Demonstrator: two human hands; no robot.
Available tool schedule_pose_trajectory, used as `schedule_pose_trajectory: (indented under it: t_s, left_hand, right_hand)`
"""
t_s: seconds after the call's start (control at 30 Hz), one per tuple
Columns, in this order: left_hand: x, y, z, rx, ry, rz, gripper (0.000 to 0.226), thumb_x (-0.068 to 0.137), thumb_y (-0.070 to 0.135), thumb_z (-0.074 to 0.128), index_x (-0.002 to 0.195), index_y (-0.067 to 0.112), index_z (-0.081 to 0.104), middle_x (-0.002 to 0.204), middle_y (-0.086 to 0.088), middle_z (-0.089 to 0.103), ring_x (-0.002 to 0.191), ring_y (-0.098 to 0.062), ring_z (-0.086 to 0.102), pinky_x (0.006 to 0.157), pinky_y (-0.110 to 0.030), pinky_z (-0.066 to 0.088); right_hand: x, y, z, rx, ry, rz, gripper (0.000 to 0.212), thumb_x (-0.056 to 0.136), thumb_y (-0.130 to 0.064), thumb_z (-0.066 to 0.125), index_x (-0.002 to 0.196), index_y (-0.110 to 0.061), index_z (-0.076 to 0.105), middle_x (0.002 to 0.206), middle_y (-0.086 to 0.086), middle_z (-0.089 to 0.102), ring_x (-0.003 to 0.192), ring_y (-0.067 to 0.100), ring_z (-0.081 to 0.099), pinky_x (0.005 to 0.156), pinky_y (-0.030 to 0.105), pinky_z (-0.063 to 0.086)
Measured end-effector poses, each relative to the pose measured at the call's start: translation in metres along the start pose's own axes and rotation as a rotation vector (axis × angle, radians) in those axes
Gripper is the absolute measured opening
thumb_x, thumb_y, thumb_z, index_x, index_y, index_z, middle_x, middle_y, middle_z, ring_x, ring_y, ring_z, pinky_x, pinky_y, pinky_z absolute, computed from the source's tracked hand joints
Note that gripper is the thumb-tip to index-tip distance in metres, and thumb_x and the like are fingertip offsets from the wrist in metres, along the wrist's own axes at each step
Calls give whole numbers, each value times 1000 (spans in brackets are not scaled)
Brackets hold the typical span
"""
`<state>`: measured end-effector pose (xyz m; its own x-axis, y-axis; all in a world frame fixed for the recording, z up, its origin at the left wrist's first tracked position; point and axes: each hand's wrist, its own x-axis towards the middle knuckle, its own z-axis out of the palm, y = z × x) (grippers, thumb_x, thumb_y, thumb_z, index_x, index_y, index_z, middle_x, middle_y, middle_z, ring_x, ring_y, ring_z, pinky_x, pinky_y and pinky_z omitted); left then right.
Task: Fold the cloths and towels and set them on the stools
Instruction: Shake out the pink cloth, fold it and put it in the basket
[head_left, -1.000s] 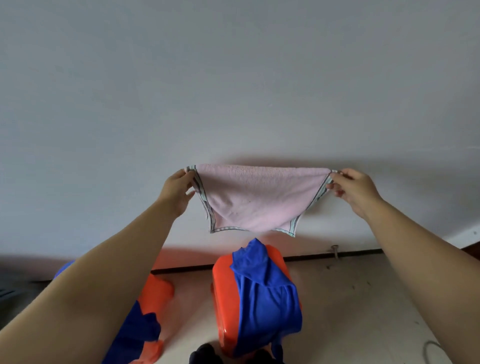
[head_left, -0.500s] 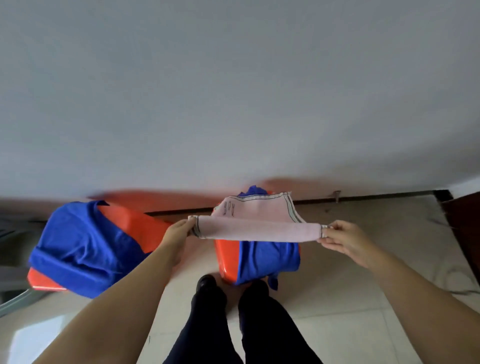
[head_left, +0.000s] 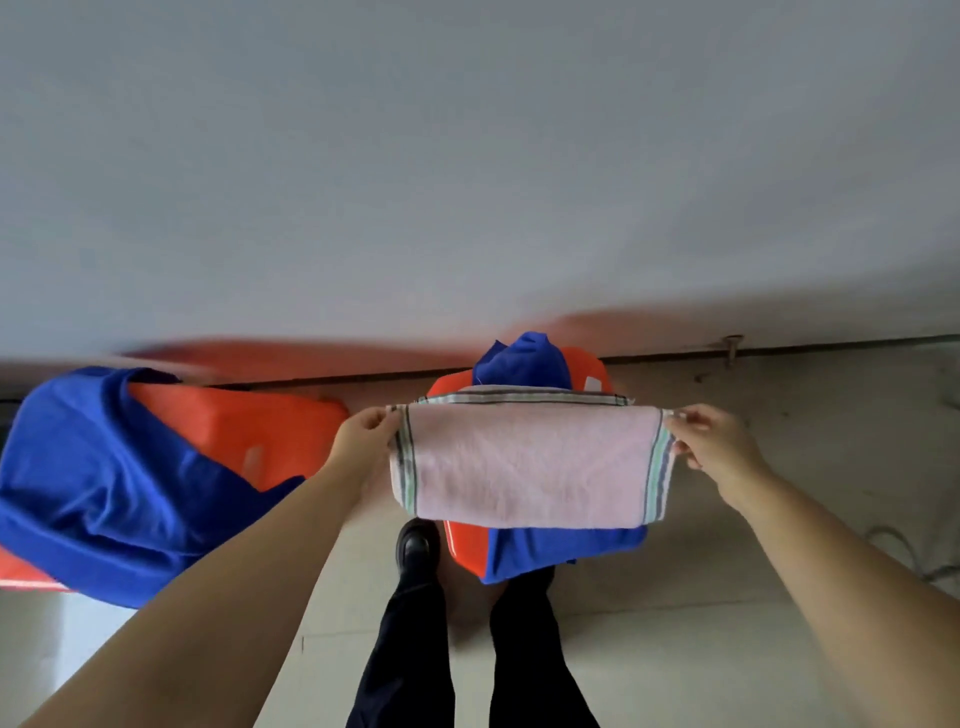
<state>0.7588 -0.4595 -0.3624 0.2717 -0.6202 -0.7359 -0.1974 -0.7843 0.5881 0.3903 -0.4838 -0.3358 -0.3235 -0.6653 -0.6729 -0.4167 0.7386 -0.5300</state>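
Two hands outstretched, left (head_left: 363, 441), right (head_left: 714, 441), pinching pink towel (head_left: 530, 467) corners

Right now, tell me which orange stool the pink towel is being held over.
The middle stool, directly ahead by the person's feet, with a blue cloth draped on it. The pink towel hangs over it; the other stool stands off left.

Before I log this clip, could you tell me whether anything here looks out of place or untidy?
Yes: the blue cloth on the left orange stool lies crumpled, unfolded, and hangs over its edge. The pink towel, held by both hands, looks evenly folded.
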Motion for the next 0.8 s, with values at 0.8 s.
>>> schedule_pose_trajectory:
  t_s: [0.8]
  left_hand:
    - [15, -27, 58, -207, -3, -298, 46, 92, 48, 50, 113, 8, 59, 89, -5, 64, 80, -21, 61, 72, -33, 52]
  right_hand:
    - [33, 51, 49, -57, -81, 117, 31, 98, -27, 46, 116, -6, 60, 96, 10, 64, 86, 28, 60, 83, 41, 50]
